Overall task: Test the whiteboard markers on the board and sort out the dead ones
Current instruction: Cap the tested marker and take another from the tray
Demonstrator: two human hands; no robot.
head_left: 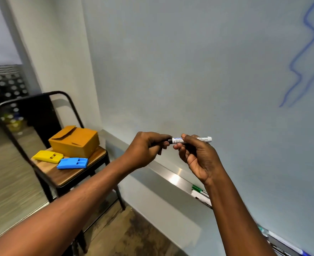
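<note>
Nearest: left hand [145, 148] curled round dark cap [170, 140], right hand [195, 156] pinching barrel of white plastic marker [203, 139]. Light, rigid, slick, I judge; grip mid-barrel.

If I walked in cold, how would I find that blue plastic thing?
Left of the whiteboard stands a black metal chair with a wooden seat. On the seat, before a tan cardboard box, lie two flat plastic blocks. Yours is the blue block, nearer the board; the yellow block beside it is its only lookalike.
</note>
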